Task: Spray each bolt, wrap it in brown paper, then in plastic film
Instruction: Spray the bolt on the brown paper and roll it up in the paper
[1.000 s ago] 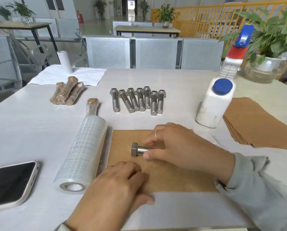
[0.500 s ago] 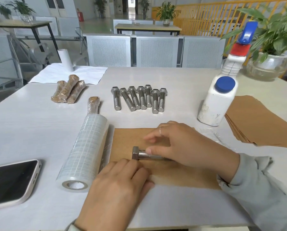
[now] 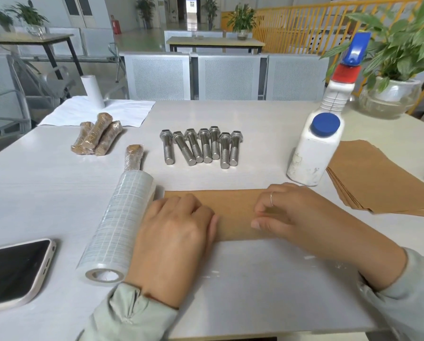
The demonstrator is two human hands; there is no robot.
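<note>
Now the bolt that was lying bare on the brown paper is hiding under it, because the sheet has been folded over into a long, flat, smooth band. Both hands have moved apart to its two ends. The left hand is lying palm down on the left end, fingers curled over the paper and pressing it. The right hand is bending its fingers onto the right end, with the thumb reaching along the near edge; a thin ring is showing on one finger. Seven shiny metal bolts with six-sided heads are waiting in a row behind. A round roll of clear plastic film is lying just beside the left hand. The white spray bottle is standing upright on the pale table.
</note>
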